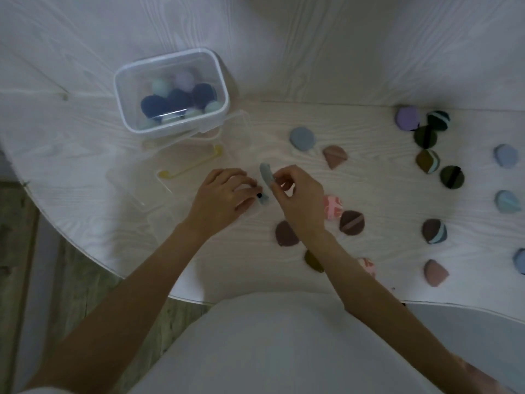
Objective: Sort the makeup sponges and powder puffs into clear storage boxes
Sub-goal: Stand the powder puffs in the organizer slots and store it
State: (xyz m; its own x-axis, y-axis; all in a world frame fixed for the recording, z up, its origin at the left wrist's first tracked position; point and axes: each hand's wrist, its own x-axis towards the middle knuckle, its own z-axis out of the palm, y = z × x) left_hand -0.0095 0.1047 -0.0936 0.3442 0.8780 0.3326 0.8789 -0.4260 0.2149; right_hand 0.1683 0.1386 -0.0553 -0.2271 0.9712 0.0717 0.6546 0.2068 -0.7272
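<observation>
A clear storage box [170, 89] at the back left holds several sponges in dark blue, mint and lilac. My right hand [295, 200] pinches a grey-blue powder puff [266, 173] on edge, just above the white table [369, 200]. My left hand [221, 194] is curled beside it, its fingertips on a small pale blue puff with a black band [262, 198]. Loose puffs lie spread to the right: a blue one [302, 138], a pink one [334, 156], a brown one [351, 223], a lilac one [407, 118], several dark green ones [451, 177].
A second clear box [136, 191], hard to make out, and a lid with yellow clips [193, 164] lie on the table left of my hands. The table's curved front edge [85, 251] runs close to my body; wooden floor shows at the lower left.
</observation>
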